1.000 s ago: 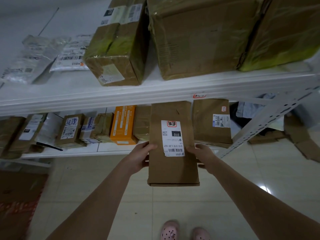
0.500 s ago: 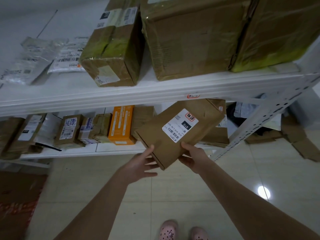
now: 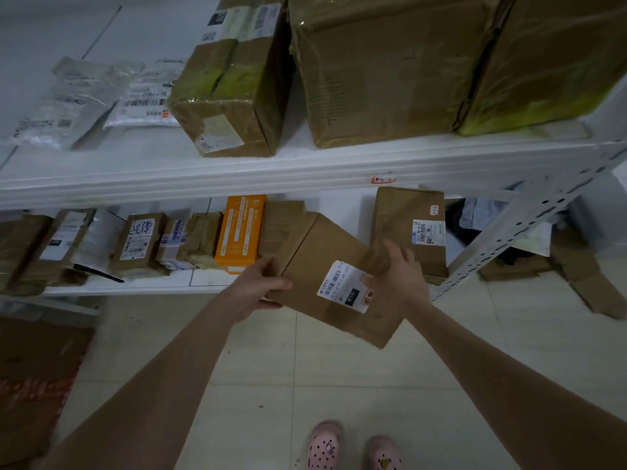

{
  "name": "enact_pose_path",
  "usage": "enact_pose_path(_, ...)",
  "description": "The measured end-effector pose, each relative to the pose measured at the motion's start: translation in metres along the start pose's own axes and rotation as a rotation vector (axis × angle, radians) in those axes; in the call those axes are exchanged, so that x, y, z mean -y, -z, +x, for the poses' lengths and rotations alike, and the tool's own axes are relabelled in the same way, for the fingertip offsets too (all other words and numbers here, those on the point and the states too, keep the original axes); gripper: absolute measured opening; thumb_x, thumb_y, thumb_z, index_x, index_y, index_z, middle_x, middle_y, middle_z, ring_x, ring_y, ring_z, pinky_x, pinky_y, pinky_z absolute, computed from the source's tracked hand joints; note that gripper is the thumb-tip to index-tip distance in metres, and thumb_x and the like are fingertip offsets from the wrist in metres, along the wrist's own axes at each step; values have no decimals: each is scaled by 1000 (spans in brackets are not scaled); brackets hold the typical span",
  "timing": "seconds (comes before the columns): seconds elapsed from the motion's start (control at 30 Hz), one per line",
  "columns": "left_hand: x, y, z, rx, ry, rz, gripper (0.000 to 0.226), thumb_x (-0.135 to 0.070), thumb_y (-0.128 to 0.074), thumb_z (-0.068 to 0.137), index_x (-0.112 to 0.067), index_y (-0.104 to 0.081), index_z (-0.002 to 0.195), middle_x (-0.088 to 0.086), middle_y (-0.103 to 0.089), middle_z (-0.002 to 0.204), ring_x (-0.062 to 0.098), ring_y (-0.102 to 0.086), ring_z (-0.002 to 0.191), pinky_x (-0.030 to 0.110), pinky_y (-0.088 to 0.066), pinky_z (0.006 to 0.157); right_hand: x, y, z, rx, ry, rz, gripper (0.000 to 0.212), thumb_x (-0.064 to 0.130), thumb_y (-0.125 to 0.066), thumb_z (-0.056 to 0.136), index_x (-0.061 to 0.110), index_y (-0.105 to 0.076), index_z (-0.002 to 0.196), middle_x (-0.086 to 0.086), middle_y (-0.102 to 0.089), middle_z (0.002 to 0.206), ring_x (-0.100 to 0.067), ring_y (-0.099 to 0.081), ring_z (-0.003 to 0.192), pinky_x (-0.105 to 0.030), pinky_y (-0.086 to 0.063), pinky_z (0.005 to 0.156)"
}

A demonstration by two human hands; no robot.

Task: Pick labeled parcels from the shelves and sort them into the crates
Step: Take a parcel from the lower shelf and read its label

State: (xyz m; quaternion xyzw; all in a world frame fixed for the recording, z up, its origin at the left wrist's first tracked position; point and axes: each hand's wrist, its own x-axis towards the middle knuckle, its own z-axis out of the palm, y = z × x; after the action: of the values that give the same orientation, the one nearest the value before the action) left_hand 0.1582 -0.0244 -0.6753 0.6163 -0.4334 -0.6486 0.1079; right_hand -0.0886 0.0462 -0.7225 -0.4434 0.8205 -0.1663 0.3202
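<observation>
I held the flat brown parcel out in front of the lower shelf, off the board and over the tiled floor. It sat tilted, its far left corner up near the orange box and its near right corner dipping toward me. The white label faced up and ran crooked with the tilt.

My left grip pinched the parcel's near left corner, thumb on top and fingers curled underneath. My right grip lay on the upper face by the right edge with its fingers spread and fairly straight. It covered part of the label. That side was a little blurred, so I could not tell whether any finger hooked under the edge.

Behind my right grip another brown parcel with its own label stood upright on the lower shelf. Smaller labelled packets stood in a row to the left of the orange box. On the upper shelf sat a taped carton, a larger carton beside it and some plastic mailers lying flat to the left. My pink shoes showed at the bottom.
</observation>
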Motion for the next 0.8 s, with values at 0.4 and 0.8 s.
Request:
enact_pose_path(0.4, -4, -9, 3, -83, -145, -330, 29, -1, -64, 87, -6, -55, 114, 11, -63, 114, 30, -60, 112, 40, -49, 95, 11, -7, -7, 142, -191, 629, 4, 8, -59, 92, 7, -62, 90, -12, -66, 102, -29, -62, 98, -41, -53, 84)
enact_pose_path(0.8, 44, -30, -4, -124, 53, -35, 66, -5, -56, 92, -38, -32, 144, 10, -56, 132, 29, -55, 117, 49, -49, 92, 18, -14, -8, 108, -219, 507, 20, 10, -48, 96, 5, -60, 111, -16, -63, 116, -32, -59, 106, -46, -50, 93)
